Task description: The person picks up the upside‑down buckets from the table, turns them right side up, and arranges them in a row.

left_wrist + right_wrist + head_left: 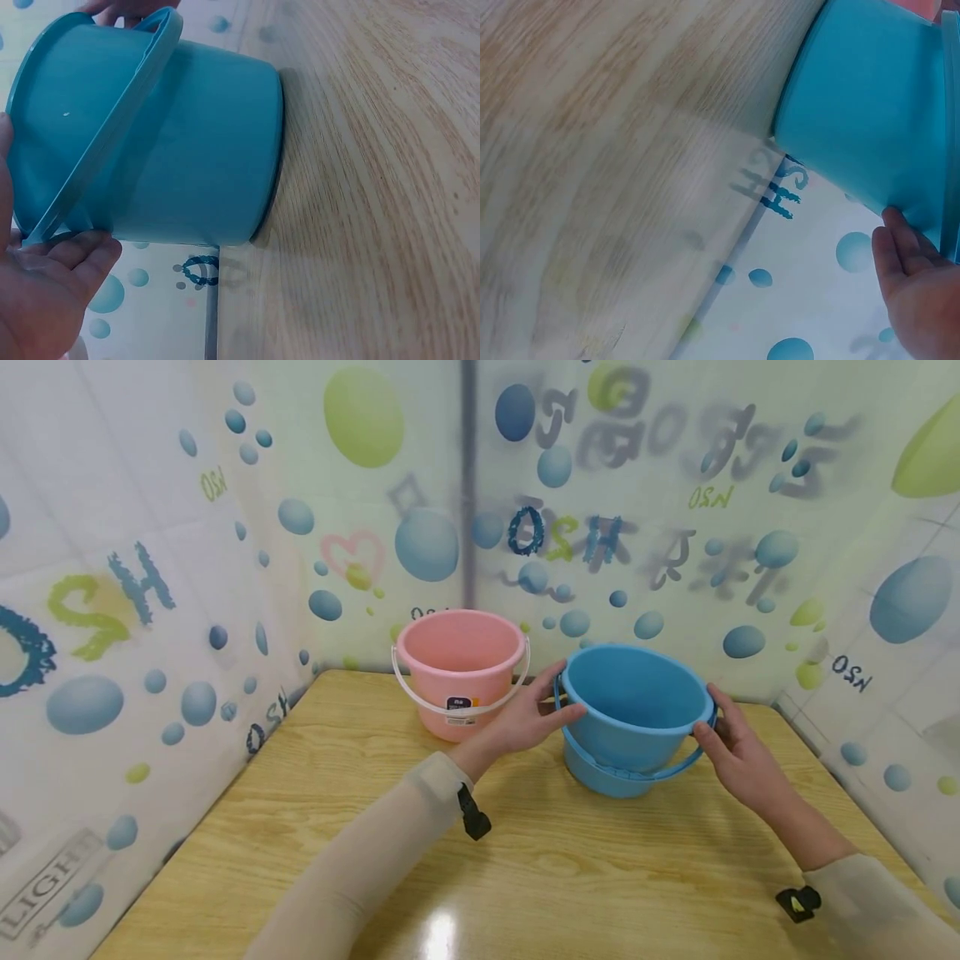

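A blue bucket (637,689) stands on the table at the right of the head view, its handle (678,766) hanging down across the front. My left hand (534,714) holds its left side at the rim, thumb in front and fingers by the handle's end. On the opposite side my right hand (742,758) grips the rim, thumb at the front. The left wrist view shows the left fingers (94,259) tucked under the bucket's rim. In the right wrist view, the right fingers (900,244) lie against the blue wall, and the bucket's base meets the tabletop.
A pink bucket (461,681) with a white handle and a label stands at the back, left of the blue one and behind my left forearm. The wooden table (300,793) is bordered by curtains (247,568) printed with bubbles at its back and sides.
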